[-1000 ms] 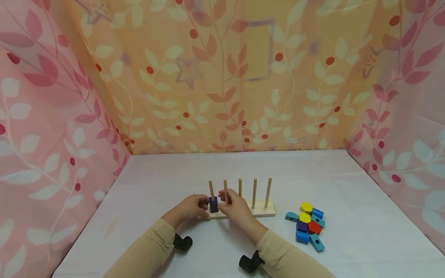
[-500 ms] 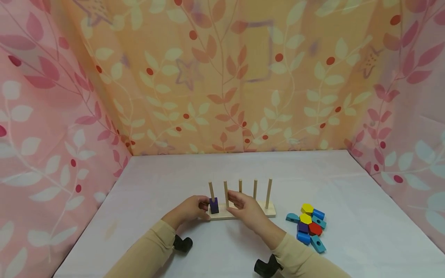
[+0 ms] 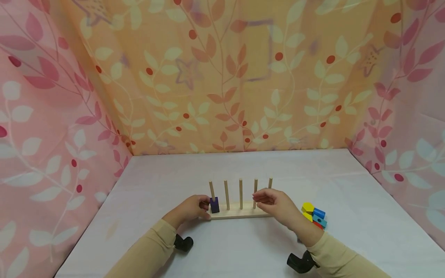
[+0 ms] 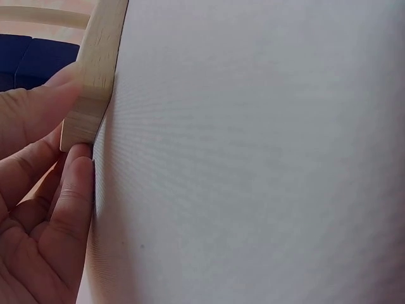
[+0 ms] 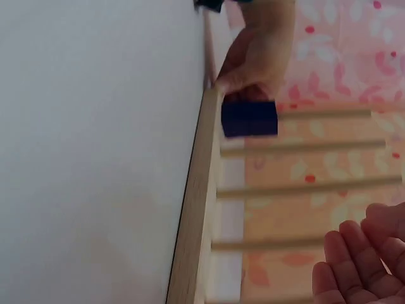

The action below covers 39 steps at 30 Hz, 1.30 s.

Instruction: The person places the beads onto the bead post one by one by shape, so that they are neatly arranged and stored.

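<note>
On a white table point(image 3: 243, 247) walled by leaf-print cloth point(image 3: 222, 77), left hand point(image 3: 189, 208) grips the 5-peg base point(image 3: 240, 213); right hand point(image 3: 278, 204) hovers, fingers relaxed.

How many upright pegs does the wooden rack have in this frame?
5. The pegs stand in one row on the wooden rack: the leftmost carries the purple block, then three bare ones, and the rightmost is partly hidden behind the right hand.

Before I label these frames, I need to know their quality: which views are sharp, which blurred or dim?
Head view: evenly lit, sharp on the peg rack and both hands. Left wrist view: crisp on the fingers and rack edge. Right wrist view: soft throughout, the purple block and pegs blurred.
</note>
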Tool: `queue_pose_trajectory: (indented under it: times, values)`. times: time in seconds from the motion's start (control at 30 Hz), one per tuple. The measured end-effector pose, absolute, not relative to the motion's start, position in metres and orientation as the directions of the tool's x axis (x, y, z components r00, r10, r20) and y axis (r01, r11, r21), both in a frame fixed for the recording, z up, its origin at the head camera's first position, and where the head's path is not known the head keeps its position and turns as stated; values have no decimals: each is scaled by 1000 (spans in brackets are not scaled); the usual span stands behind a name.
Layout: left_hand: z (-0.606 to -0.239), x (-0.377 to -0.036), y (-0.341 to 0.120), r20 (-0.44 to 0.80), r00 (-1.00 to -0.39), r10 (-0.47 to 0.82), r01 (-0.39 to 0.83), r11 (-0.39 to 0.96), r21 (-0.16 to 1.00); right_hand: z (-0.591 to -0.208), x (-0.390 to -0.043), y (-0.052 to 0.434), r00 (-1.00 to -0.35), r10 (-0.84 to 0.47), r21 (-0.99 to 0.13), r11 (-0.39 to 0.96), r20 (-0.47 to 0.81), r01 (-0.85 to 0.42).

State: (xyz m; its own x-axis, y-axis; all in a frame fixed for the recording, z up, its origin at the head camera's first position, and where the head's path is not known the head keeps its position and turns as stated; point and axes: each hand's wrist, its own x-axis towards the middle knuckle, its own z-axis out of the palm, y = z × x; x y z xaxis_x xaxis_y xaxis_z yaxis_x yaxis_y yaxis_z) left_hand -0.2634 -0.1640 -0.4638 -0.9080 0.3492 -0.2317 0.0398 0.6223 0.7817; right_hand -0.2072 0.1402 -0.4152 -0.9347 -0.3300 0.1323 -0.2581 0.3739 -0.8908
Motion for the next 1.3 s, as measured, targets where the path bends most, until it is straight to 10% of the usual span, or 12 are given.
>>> queue_pose_trajectory:
  times: [0.6, 1.3]
  values:
    - [-465, -265, -166, -221, -906, 360, 49, 608, 792, -423, -188, 246, -964, -254, -784, 614, -81, -96]
    - [-469, -268, -167, -228, -904, 362, 59, 632, 772, -439, -178, 257, -961, -244, -642, 759, -128, -108]
